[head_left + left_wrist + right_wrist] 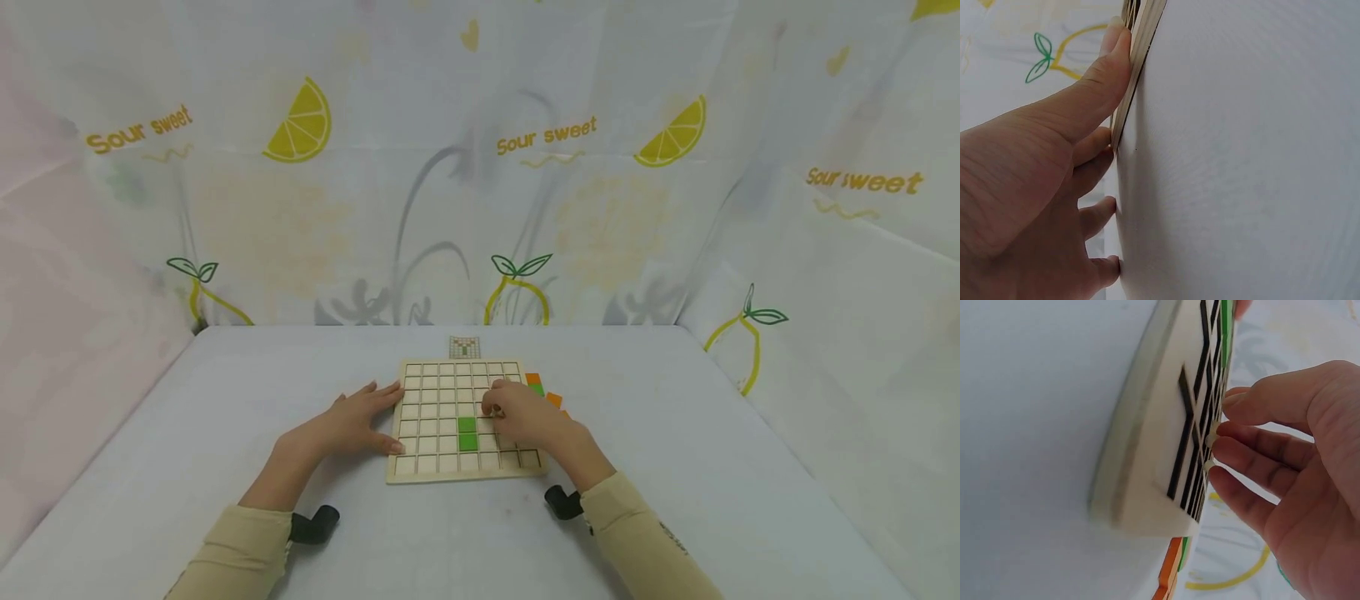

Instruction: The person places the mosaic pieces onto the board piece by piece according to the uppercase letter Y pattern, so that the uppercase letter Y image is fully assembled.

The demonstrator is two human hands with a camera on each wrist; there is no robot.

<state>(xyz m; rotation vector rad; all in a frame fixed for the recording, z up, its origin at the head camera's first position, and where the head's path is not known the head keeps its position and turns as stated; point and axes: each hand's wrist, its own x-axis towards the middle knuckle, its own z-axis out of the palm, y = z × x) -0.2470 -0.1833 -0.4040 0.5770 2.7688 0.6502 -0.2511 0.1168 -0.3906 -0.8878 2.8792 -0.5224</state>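
A square wooden grid board lies on the table, with two green square tiles set one above the other in its cells. My left hand rests at the board's left edge, fingers spread; in the left wrist view the thumb lies against the wooden edge. Over the right part of the grid, my right hand has its fingers bent downward. The right wrist view has its fingertips at the board's surface, thumb close by. Whether a tile is between them is hidden.
Several loose orange and green tiles lie just right of the board, partly behind my right hand. A small printed pattern card sits beyond the far edge. White cloth covers the table, and lemon-print curtains hang around it.
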